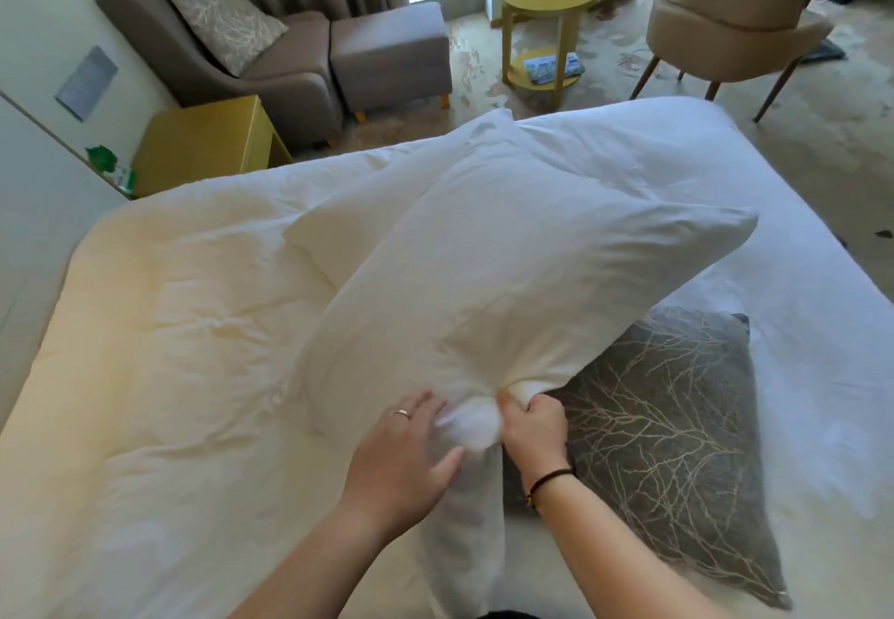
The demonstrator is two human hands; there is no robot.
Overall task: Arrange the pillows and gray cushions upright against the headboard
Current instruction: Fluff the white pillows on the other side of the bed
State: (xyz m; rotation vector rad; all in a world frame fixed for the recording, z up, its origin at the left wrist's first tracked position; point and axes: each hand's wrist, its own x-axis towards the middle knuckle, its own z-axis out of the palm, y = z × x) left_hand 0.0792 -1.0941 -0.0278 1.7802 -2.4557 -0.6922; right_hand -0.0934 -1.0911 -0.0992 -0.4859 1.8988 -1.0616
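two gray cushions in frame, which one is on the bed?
The gray cushion lying flat by the right hand, partly under the held white pillow. The other cushion leans upright in the armchair.

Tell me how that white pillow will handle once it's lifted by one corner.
Probably floppy: the white pillow bunches where the right hand pinches its edge. Likely light, since one pinch raises that end. It may sag or swing; the open left hand touches it alongside.

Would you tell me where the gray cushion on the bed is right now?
The gray cushion lies flat on the bed, lower right of the head view, partly under the white pillow, beside the right hand.
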